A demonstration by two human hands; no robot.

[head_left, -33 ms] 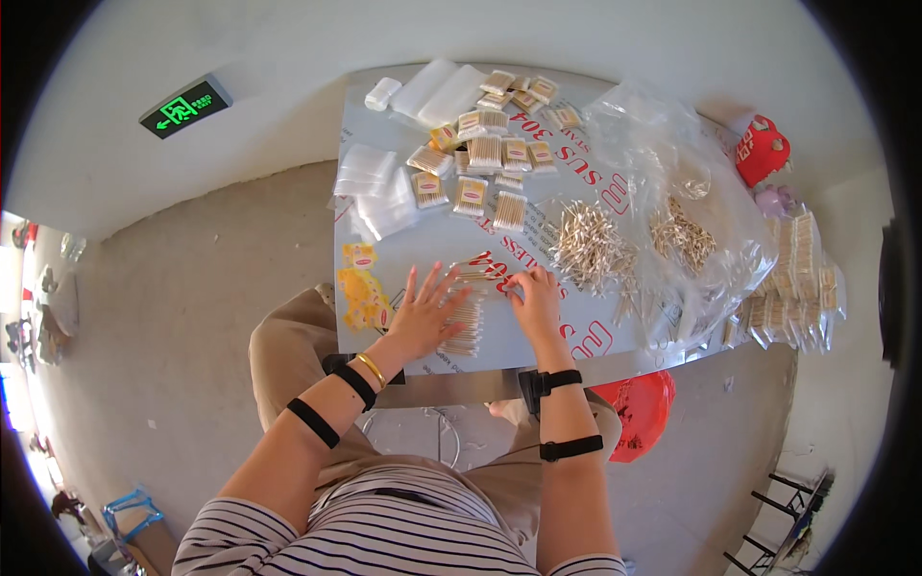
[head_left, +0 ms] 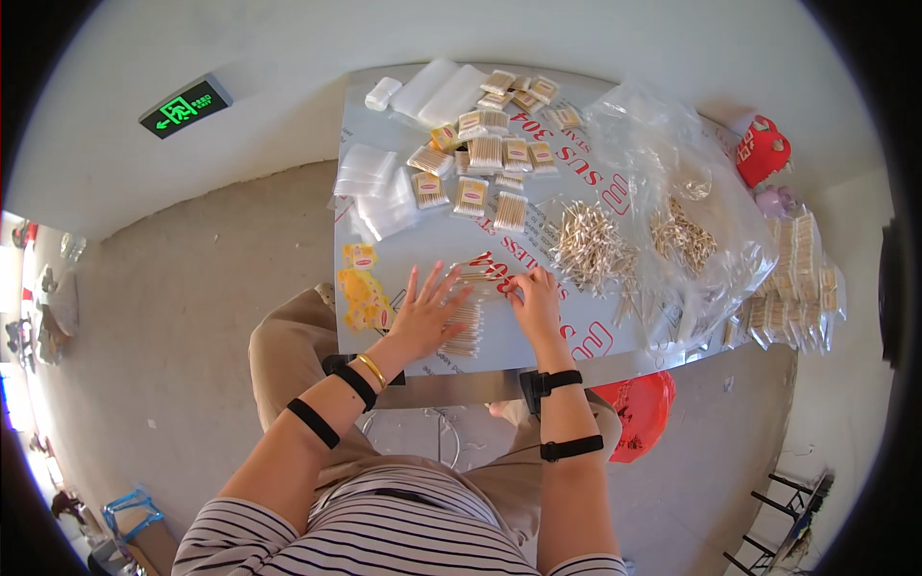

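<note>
My left hand (head_left: 423, 312) lies on the table with its fingers spread, beside a neat row of cotton swabs (head_left: 464, 334). A few more swabs (head_left: 473, 272) lie just beyond its fingertips. My right hand (head_left: 535, 296) has thumb and fingers pinched together at the right end of those swabs; what is between the fingertips is too small to make out. To the right of it spreads a loose heap of cotton swabs (head_left: 593, 246). Yellow cards (head_left: 363, 298) are scattered left of my left hand. Filled swab packets (head_left: 471, 195) sit farther back.
Empty clear sleeves (head_left: 384, 202) lie at the table's left, with more plastic sleeves (head_left: 451, 91) at the back. A large clear bag (head_left: 715, 240) with swabs inside stands at the right, by stacked packets (head_left: 792, 278). Below the table edge is a red bag (head_left: 639, 413).
</note>
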